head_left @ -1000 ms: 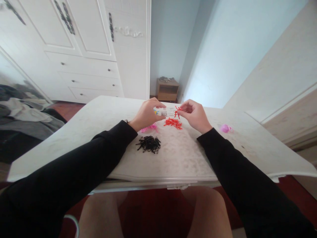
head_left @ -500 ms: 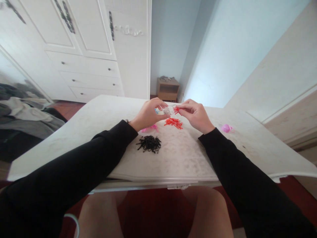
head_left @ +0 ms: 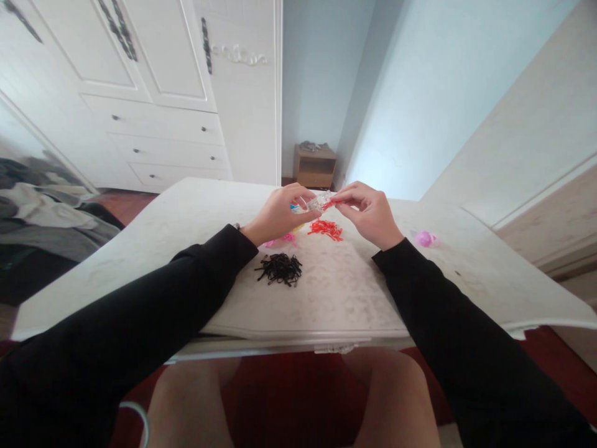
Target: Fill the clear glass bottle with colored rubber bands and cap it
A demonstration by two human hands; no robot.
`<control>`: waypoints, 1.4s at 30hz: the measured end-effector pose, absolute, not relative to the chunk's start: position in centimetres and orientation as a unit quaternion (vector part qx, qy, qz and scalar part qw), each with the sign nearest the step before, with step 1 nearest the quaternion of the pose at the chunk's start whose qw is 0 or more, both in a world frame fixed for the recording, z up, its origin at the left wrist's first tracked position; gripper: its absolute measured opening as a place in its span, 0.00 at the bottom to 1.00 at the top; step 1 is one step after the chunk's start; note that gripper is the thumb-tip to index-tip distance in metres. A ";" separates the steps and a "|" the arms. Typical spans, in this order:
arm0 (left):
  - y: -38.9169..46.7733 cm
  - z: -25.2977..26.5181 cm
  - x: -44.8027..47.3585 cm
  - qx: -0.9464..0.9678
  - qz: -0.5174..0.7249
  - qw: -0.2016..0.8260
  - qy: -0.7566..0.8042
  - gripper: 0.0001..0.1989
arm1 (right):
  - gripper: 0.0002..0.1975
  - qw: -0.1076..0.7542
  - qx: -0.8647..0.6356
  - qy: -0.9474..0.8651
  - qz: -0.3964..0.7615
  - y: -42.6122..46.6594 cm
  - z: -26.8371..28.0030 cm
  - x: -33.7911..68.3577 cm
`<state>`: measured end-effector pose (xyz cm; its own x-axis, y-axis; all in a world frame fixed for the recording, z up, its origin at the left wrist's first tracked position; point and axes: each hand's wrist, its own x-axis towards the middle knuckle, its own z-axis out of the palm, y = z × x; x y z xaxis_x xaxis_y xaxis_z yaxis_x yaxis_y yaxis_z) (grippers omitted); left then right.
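My left hand (head_left: pixel 293 208) is closed around a small clear plastic container (head_left: pixel 319 200) above the far part of the table. Between the pinched fingertips of my right hand (head_left: pixel 366 205) are red elastic bands (head_left: pixel 330 203), held at the container's right end. Whether the bands are inside its mouth I cannot tell. Just below the hands lies a pile of red elastic bands (head_left: pixel 325 230). A heap of black elastic bands (head_left: pixel 280 269) rests closer to me. Pink bands (head_left: pixel 282 240) show partly under my left wrist, and something blue (head_left: pixel 293 207) is mostly hidden behind that hand.
A pink bundle (head_left: pixel 426 239) sits on the white table (head_left: pixel 354 292) to the right. Beyond the table stand a white wardrobe (head_left: pixel 177 143) and a small wooden cabinet (head_left: pixel 316 167). Clothes (head_left: pixel 46 214) are heaped at the left.
My right hand has tilted a little and the red bands are pressed closer against the clear container. The view has shifted slightly; the piles on the table look the same.
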<state>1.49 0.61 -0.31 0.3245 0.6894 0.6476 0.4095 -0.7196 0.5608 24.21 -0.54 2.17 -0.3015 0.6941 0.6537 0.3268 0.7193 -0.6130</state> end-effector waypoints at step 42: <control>0.1 0.6 1.4 0.751 0.547 0.200 0.312 0.12 | 0.27 0.201 -0.452 -0.851 0.179 0.5 0.6 26.2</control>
